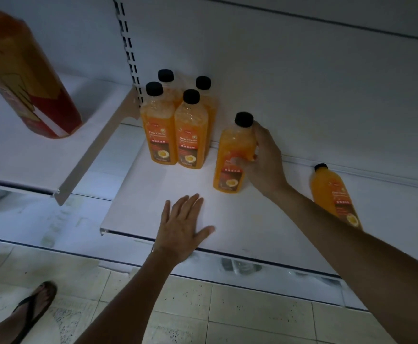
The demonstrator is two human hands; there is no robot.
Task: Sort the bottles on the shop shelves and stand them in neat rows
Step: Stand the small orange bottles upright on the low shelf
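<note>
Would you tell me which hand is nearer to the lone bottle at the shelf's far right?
Right. The right hand grips a second bottle left of the lone bottle; the left hand rests flat at the shelf front, farther left.

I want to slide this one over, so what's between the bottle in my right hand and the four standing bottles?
Only bare shelf lies between the held bottle and the four bottles, as the head view shows.

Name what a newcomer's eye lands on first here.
Four orange plastic floor-cleaner bottles with black caps stand in a tight block at the back left of the white metal shelf. Just right of them the right hand grips a fifth matching bottle, while the left hand lies flat near the shelf's front edge.
</note>
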